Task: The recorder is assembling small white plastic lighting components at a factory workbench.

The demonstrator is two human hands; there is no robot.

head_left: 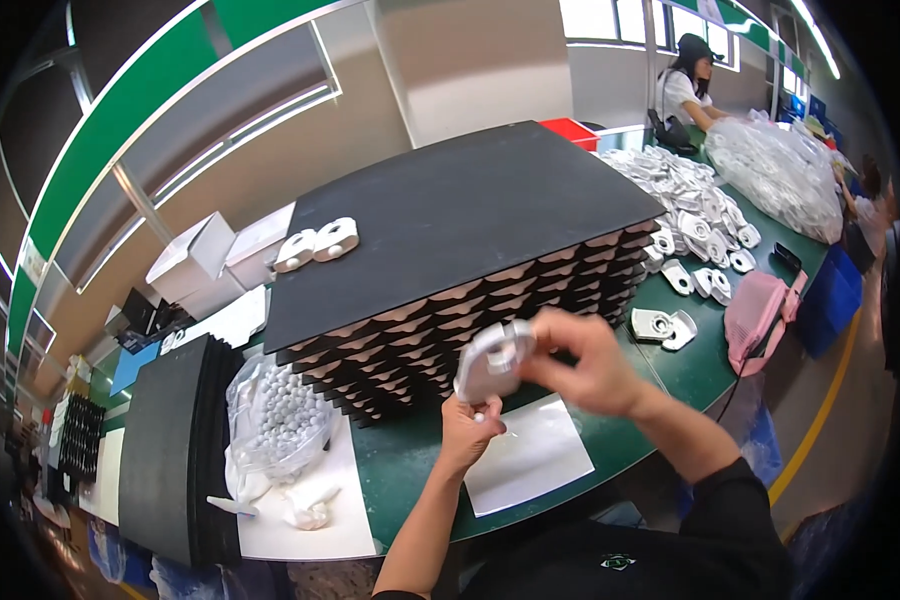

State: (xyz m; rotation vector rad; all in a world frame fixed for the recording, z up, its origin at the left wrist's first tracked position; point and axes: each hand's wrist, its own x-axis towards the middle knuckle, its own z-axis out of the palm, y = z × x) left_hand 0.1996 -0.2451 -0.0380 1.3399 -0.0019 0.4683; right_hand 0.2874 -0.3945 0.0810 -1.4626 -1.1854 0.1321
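A white rounded plastic part [488, 368] with an opening near its top is held up in front of the stack. My left hand [468, 432] is closed round its lower end, and a small white bit shows at the fingertips. Bent over its upper right edge, the fingers of my right hand [592, 362] pinch the part; their tips are slightly blurred. Below both hands a white sheet [530, 455] lies on the green table [410, 490]. Two similar white parts [317, 243] rest on top of the tall black stack [470, 210].
A clear bag of small grey-white balls [285, 410] sits left of the stack, beside upright black boards [175, 450]. Many white parts [695, 220] are heaped at the right, near a pink bag [760, 318]. Another person [688, 90] works beyond, by a large clear plastic bag [775, 170].
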